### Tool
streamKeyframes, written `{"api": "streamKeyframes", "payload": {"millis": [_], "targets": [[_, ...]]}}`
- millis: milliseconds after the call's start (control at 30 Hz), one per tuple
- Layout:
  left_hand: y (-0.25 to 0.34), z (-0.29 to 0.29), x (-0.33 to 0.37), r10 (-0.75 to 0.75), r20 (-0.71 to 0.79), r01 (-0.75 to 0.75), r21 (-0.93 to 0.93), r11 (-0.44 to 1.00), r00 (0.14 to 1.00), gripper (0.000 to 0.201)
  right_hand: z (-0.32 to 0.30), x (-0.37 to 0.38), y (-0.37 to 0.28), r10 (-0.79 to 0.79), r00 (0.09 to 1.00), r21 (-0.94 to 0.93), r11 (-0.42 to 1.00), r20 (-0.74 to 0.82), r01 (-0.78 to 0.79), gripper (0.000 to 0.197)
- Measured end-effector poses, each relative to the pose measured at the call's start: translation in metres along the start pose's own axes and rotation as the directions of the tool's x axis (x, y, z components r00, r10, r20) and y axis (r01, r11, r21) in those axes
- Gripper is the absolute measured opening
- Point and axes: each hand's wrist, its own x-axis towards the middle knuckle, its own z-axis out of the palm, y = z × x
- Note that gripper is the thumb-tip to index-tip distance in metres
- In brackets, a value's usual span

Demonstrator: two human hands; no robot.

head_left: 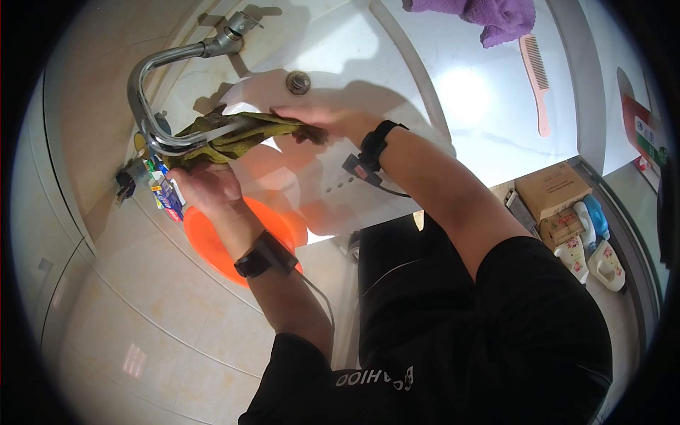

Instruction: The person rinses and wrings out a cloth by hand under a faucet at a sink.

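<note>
A green and brown camouflage-patterned cloth (248, 145) is stretched between my two hands above the white sink (354, 46). My left hand (211, 187) grips its left end, just below the spout of the chrome faucet (142, 95). At the other end, my right hand (312, 120) is closed on the cloth, with its fingers partly hidden by the folds. A pale streak of water (230, 129) runs from the spout onto the fabric. The metal drain (298, 83) lies beyond the cloth in the sink.
An orange basin (212, 241) is below the sink's left edge, near several colourful packages (167, 197). On the right counter lie a pink comb (536, 81) and a purple towel (499, 18). A cardboard box (552, 190) and several bottles (606, 265) stand at lower right.
</note>
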Motion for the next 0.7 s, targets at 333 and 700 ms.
{"api": "streamKeyframes", "payload": {"millis": [333,700], "targets": [[0.011,-0.016,0.003,-0.007,0.029,0.010,-0.102,0.995,1.000,0.059,-0.012,0.003,-0.008,-0.053,0.984,0.480,0.868,-0.169,0.129,0.031],[0.029,0.006,-0.014,-0.017,0.001,0.017,-0.002,1.000,1.000,0.061,-0.028,0.027,0.013,-0.224,0.949,0.211,0.939,-0.220,0.271,0.028]]}}
